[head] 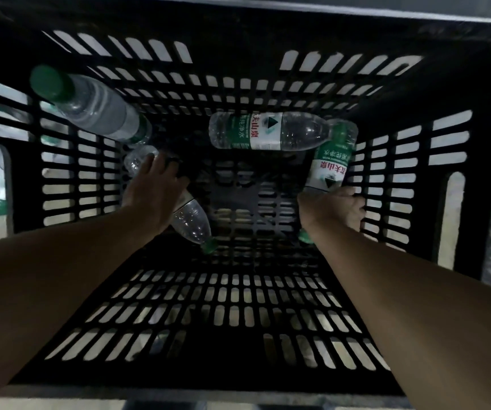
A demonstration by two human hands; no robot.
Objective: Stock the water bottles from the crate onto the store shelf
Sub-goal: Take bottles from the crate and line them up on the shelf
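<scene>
Label of bottle (191,220) is covered by left hand (152,193). Neck of right bottle (331,161) is hidden by right hand (331,211). Crate (238,365) rim is cut off btm/left.

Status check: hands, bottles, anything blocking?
Left hand closing on a bottle on the crate floor. Right hand gripping a bottle by the right wall. Two more inside. Nothing blocking.

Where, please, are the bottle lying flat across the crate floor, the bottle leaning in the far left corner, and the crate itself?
flat bottle (268,131): head view, on its label.
leaning bottle (96,110): head view, on its clear body.
crate (238,294): head view, on its near slotted wall.
</scene>
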